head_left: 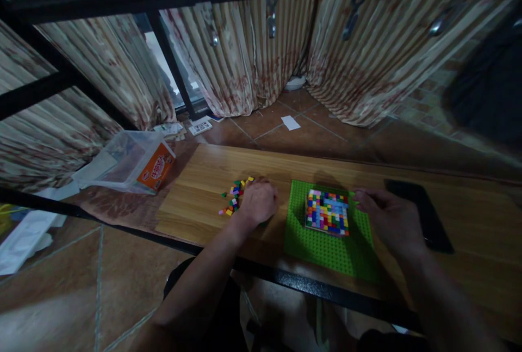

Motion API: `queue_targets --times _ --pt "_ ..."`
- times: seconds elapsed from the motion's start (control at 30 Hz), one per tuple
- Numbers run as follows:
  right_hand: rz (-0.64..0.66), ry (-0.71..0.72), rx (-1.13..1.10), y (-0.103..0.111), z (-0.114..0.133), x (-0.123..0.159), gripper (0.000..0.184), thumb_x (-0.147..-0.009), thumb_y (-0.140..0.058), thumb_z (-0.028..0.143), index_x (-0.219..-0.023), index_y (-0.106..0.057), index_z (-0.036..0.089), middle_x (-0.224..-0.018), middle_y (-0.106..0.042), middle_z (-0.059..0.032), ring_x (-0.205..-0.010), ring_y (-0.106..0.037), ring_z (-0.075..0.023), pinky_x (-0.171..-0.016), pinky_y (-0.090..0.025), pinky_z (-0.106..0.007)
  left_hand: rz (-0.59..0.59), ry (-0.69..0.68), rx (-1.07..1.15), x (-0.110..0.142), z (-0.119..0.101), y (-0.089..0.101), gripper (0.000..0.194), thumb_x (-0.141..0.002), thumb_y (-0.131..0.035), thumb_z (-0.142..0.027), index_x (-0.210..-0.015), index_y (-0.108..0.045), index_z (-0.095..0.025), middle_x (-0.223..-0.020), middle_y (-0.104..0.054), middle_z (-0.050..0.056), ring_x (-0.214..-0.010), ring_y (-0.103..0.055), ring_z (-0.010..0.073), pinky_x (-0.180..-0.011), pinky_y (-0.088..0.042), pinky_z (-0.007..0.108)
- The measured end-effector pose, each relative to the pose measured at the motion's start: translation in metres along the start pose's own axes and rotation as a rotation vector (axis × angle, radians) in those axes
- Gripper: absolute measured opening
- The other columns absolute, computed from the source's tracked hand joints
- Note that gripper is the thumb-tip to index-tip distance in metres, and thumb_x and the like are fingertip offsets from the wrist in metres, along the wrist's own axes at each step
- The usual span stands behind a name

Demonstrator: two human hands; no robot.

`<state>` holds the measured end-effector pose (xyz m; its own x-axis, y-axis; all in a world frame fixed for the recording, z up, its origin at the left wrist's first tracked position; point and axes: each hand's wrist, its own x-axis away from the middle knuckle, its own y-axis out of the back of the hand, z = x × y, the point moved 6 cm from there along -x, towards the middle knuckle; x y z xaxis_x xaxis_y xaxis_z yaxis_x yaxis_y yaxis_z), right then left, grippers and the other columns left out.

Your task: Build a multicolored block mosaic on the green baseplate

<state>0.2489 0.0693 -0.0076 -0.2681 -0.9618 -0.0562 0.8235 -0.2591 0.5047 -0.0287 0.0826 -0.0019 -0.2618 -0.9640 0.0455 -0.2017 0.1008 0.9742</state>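
A block built of small multicoloured toy bricks (326,213) sits on a green studded baseplate (318,251). At its far right corner is my right hand (389,218), thumb and fingertips pinched together; whatever is between them is too small to make out. My left hand (259,199) rests palm down over the wooden table, left of the baseplate, its fingers curled under and mostly hidden. Just left of that hand lies a loose pile of small coloured bricks (234,199).
A clear plastic box (126,161) with an orange label stands beyond the table's left end. A dark flat object (424,216) lies right of the baseplate, partly behind my right hand. A black metal bar (302,284) runs along the near edge. Curtains (253,63) hang behind.
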Motion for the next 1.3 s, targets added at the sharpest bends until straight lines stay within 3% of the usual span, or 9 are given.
queue_targets --times 0.3,0.43,0.63,0.73,0.93,1.13,1.3 --pt "-0.001 0.101 0.058 -0.003 0.007 0.001 0.031 -0.079 -0.063 0.048 -0.087 -0.074 0.021 -0.082 -0.076 -0.0043 -0.070 -0.070 -0.0211 -0.066 -0.056 -0.032 -0.030 -0.005 -0.064 -0.003 -0.005 -0.005 0.025 -0.084 -0.046 -0.012 -0.087 -0.071 -0.014 -0.098 -0.069 0.012 -0.096 -0.063 0.0245 -0.088 -0.050 0.038" --pt "0.004 0.128 0.071 -0.004 0.010 0.002 0.030 -0.080 -0.062 0.047 -0.087 -0.074 0.020 -0.080 -0.076 -0.0041 -0.070 -0.070 -0.0209 -0.069 -0.056 -0.033 -0.061 -0.012 -0.009 -0.003 0.000 -0.002 0.022 -0.085 -0.049 -0.017 -0.086 -0.071 -0.015 -0.098 -0.069 0.012 -0.095 -0.063 0.0252 -0.088 -0.050 0.039" --pt "-0.011 0.147 0.139 -0.003 0.015 0.005 0.027 -0.082 -0.062 0.045 -0.089 -0.074 0.022 -0.085 -0.077 -0.0045 -0.078 -0.071 -0.0237 -0.076 -0.056 -0.036 0.019 -0.113 0.186 -0.004 0.016 0.009 0.025 -0.081 -0.052 -0.015 -0.094 -0.073 -0.018 -0.098 -0.071 0.008 -0.096 -0.064 0.0211 -0.090 -0.049 0.032" --pt "-0.020 0.186 0.154 -0.004 0.018 0.007 0.026 -0.083 -0.061 0.044 -0.088 -0.074 0.022 -0.086 -0.076 -0.0043 -0.080 -0.071 -0.0235 -0.076 -0.056 -0.036 0.079 -0.228 0.222 0.000 0.012 0.010 0.023 -0.076 -0.057 -0.015 -0.090 -0.074 -0.020 -0.096 -0.070 0.006 -0.096 -0.063 0.0204 -0.090 -0.049 0.030" --pt "-0.031 0.201 0.155 -0.005 0.018 0.007 0.028 -0.084 -0.060 0.045 -0.090 -0.073 0.021 -0.088 -0.076 -0.0038 -0.083 -0.071 -0.0238 -0.080 -0.055 -0.037 0.112 -0.315 0.121 0.006 0.000 -0.001 0.019 -0.070 -0.060 -0.013 -0.078 -0.074 -0.022 -0.090 -0.070 0.005 -0.096 -0.060 0.0228 -0.091 -0.046 0.035" --pt "-0.033 0.208 0.124 -0.006 0.020 0.008 0.025 -0.083 -0.062 0.045 -0.087 -0.073 0.023 -0.087 -0.077 -0.0043 -0.083 -0.071 -0.0248 -0.078 -0.056 -0.038 0.050 -0.309 0.114 0.003 0.002 -0.004 0.019 -0.073 -0.058 -0.014 -0.080 -0.074 -0.021 -0.092 -0.068 0.007 -0.100 -0.059 0.0245 -0.093 -0.045 0.037" --pt "-0.039 0.213 0.135 -0.005 0.023 0.008 0.025 -0.083 -0.061 0.045 -0.088 -0.073 0.024 -0.088 -0.077 -0.0043 -0.083 -0.072 -0.0251 -0.079 -0.056 -0.038 0.069 -0.328 0.046 0.002 -0.002 -0.005 0.021 -0.079 -0.054 -0.015 -0.079 -0.074 -0.019 -0.090 -0.068 0.009 -0.099 -0.058 0.0248 -0.096 -0.043 0.039"
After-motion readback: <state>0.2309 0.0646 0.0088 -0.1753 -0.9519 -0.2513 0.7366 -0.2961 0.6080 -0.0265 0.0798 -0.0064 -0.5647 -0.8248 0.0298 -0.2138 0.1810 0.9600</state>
